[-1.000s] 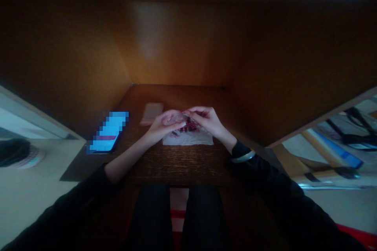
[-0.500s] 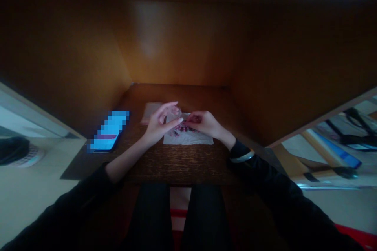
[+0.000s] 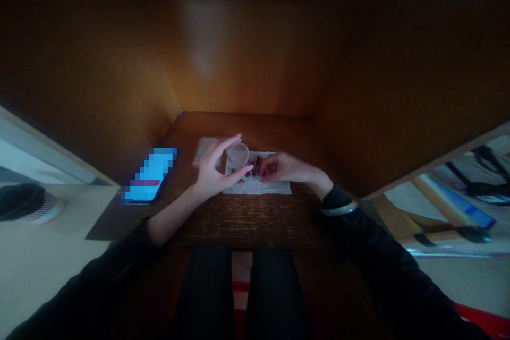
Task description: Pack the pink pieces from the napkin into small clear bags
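Observation:
My left hand (image 3: 211, 170) is curved round a small clear round cup (image 3: 238, 155), its rim showing between thumb and fingers. Dark red, bead-like pieces (image 3: 254, 166) lie in a small heap on a creased white tissue (image 3: 271, 188), right of the cup. A few more lie scattered near my left thumb. My right hand (image 3: 281, 166) is at the right side of the heap, its fingers curled together over some of the dark red pieces. How many pieces are in those fingers is hidden.
A flat, pale translucent packet (image 3: 205, 150) lies behind my left hand. To the left, a phone (image 3: 149, 175) with a lit, pixelated screen rests near the edge. Wooden panels (image 3: 243, 64) enclose the dark wooden surface (image 3: 247, 223). A white bin (image 3: 48, 210) with a black liner stands on the floor.
My right hand has drawn slightly to the right, away from my left fingers, down over the red pieces. The cup's round rim now faces the camera more fully.

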The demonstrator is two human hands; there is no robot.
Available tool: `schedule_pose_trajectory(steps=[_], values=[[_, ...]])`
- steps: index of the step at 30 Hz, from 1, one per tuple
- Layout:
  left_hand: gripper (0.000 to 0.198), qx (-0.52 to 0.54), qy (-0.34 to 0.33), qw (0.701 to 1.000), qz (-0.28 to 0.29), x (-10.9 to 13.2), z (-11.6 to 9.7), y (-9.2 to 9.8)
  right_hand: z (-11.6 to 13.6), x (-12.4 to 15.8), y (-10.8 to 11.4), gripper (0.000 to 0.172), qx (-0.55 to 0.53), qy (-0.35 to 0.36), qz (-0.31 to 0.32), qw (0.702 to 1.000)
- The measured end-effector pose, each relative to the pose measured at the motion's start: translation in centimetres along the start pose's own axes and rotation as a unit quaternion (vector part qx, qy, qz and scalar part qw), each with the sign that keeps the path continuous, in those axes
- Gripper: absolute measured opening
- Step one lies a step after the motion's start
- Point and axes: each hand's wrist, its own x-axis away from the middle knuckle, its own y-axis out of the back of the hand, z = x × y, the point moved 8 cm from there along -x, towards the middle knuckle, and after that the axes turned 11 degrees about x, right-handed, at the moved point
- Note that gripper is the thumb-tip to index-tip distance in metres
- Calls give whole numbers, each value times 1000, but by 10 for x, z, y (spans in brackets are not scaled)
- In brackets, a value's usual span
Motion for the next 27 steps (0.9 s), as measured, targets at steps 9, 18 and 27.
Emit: schedule_pose_trajectory(steps=[9, 18, 27], values=[[49, 181, 177, 967, -41, 5, 49, -9, -4, 6, 14, 8, 87, -55, -27, 994], [41, 192, 182, 961, -77, 4, 49, -1, -2, 4, 8, 10, 81, -43, -15, 996], [46, 225, 148, 962, -54, 3, 40, -7, -1, 3, 2, 15, 50, -24, 5, 998]])
